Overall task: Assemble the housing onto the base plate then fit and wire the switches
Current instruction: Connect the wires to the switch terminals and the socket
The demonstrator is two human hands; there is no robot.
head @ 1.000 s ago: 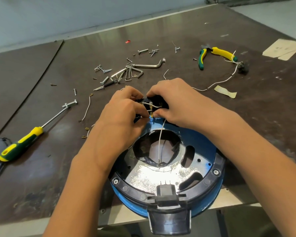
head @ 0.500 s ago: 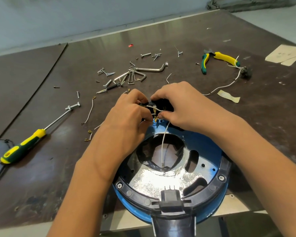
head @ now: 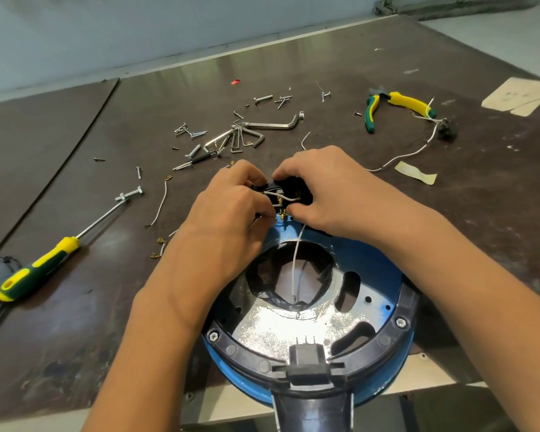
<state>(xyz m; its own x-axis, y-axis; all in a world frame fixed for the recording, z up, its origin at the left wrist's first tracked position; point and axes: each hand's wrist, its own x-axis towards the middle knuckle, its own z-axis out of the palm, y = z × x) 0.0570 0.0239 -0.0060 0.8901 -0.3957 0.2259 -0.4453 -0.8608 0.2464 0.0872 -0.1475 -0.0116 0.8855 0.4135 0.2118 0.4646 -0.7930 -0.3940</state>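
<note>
Progress: black plastic ring housing point(head: 247, 353) sits on the shiny metal base plate point(head: 278, 328) inside the round blue shell point(head: 371, 263). Hex bolts point(head: 213, 335) show at both sides of the ring and look seated, so we judge the housing step done or nearly so.

We are now in the switch/wiring stage. Black switch block point(head: 293, 185) is at the far rim of the shell, brass tabs facing us. A short white lead point(head: 281, 196) loops across its back. A long white wire point(head: 296, 263) runs from the block down into the centre opening; lower end looks free, cannot confirm.

Left to do, as we judge it: remaining connections, and seating the block. Loose brass terminals point(head: 159, 244) on the dark tabletop point(head: 75, 338) suggest more crimps to go.

Hands: left hand point(head: 228, 213) has fingers curled, thumb and forefinger pinching at the short lead by the tabs. Right hand point(head: 331, 191) grips the switch block from the far side, thumb under it. The block lies directly between both hands, touching each.

Idle on tabletop: yellow-green screwdriver point(head: 38, 269) well to the left, yellow-green pliers point(head: 396, 104) far right, hex keys point(head: 247, 138) and screws beyond the hands.
</note>
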